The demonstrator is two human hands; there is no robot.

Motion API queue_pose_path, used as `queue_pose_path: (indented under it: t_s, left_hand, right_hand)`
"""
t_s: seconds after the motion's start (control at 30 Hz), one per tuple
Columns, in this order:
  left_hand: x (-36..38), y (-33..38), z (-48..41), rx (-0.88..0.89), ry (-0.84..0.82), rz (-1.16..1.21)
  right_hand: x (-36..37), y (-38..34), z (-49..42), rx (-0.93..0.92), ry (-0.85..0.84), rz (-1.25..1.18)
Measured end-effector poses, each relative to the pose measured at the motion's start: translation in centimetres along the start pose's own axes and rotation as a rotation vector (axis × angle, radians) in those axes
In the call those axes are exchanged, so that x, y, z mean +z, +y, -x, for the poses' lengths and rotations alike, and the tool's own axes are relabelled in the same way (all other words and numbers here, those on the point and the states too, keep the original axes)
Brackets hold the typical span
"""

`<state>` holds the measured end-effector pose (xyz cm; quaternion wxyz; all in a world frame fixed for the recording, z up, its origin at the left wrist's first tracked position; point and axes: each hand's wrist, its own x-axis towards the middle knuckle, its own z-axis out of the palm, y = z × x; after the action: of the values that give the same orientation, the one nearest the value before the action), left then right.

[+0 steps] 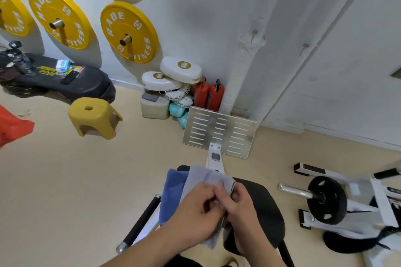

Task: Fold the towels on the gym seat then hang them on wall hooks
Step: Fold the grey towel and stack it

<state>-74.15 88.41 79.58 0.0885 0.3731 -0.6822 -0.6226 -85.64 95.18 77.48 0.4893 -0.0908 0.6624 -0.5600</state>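
We are holding a grey towel over the black gym seat, both hands meeting at its near right edge. Our left hand is lying across the top of the cloth with its fingers curled closed, pinching the fabric, and the towel is spreading away from under it toward the wall. Our right hand is pressing against the left one, its fingers also closed on the same folded edge. A corner of the grey towel is hanging below our left wrist. A blue towel is lying just beside and partly beneath the grey one, on its left, draping over the seat's left edge. Two wall hooks are sitting well above and beyond our hands, on the white wall.
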Motion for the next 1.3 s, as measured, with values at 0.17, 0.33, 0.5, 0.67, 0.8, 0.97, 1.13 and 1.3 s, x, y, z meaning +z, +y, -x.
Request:
queue_pose_path:
  t_s: [0.17, 0.33, 0.5, 0.67, 0.8, 0.97, 1.13, 1.3]
  left_hand:
    - [-3.6, -1.6, -1.1, -0.095, 0.267, 0.081]
    - [-6.7, -4.8, -1.9, -0.326, 0.201, 0.276]
    - [-8.0, -6.7, -2.6, -0.425, 0.116, 0.431]
    - [-8.0, -7.4, -3.6, -0.423, 0.262, 0.376]
    - [-8.0, -7.2, -3.7, -0.449, 0.306, 0.346]
    - [-9.2, -5.6, -0.8, -0.362, 0.306, 0.437]
    - [-11.7, -3.3, 2.7, -0.189, 0.257, 0.229]
    - [-15.1, -0.2, 4.9, -0.071, 0.092, -0.061]
  right_hand:
    - [-0.3, -0.1, -1.2, 0.051, -0.023, -0.099]
    - [0.2, -1.2, -2.7, 0.173, -0.163, -0.136]
    - [1.7, -0.6, -6.3, 0.251, -0.087, 0.003]
    - [2.9, 1.1, -7.6, 0.244, -0.066, 0.194]
    - [3.5, 1.8, -7.3, 0.204, -0.005, 0.233]
    - [3.5, 1.4, -6.9, 0.081, -0.089, 0.287]
    - [4.9, 0.0, -6.1, -0.239, -0.373, 0.619]
    - [8.3, -5.3, -2.7, -0.350, -0.646, 0.779]
